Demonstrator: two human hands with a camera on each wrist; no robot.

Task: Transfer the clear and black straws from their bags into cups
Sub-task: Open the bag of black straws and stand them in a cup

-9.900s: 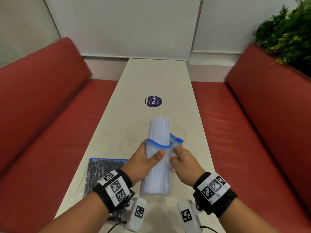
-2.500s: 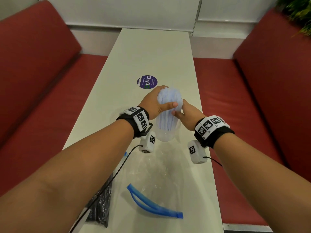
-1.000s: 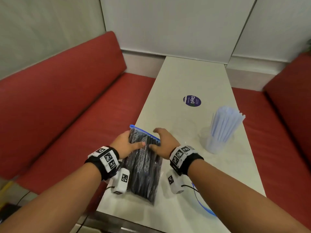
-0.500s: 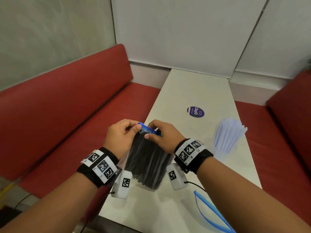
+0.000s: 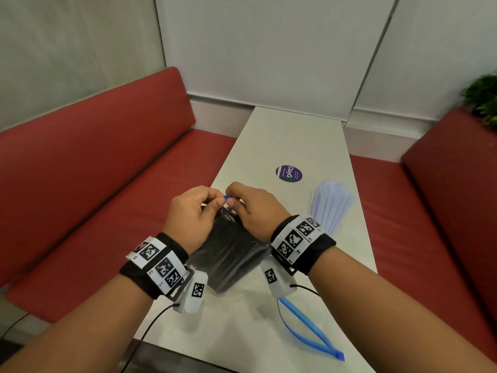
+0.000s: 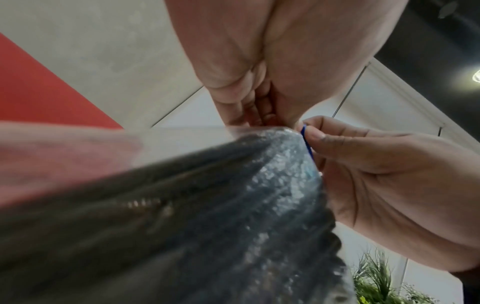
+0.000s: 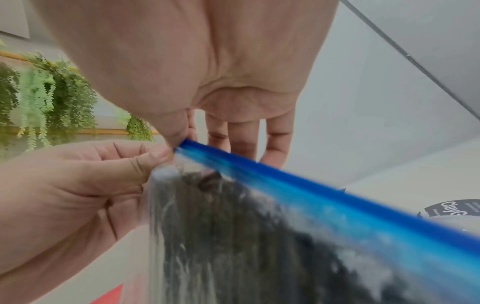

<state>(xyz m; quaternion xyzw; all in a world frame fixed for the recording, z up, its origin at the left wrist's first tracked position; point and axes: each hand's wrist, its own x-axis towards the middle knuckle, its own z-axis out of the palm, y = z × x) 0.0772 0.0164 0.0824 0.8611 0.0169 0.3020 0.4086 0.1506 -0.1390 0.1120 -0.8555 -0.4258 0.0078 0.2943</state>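
The bag of black straws (image 5: 228,254) hangs upright above the near table end, its blue zip strip (image 7: 298,185) at the top. My left hand (image 5: 195,211) and right hand (image 5: 251,208) both pinch the strip's end, thumbs and forefingers meeting at one corner (image 5: 227,197). The right wrist view shows the strip running away from that pinch; the black straws (image 6: 207,216) press against the clear film. The clear straws (image 5: 332,205) stand fanned in a clear cup at the right, partly hidden behind my right wrist.
The empty clear bag with its blue zip strip (image 5: 309,327) lies on the white table (image 5: 295,135) near the front right. A round purple sticker (image 5: 289,173) sits mid-table. Red benches (image 5: 94,184) flank both sides; a plant (image 5: 484,98) stands far right.
Both hands lifted the bag of black straws off the table and brought their pinches together at one end of the zip strip. The cup of clear straws has not moved.
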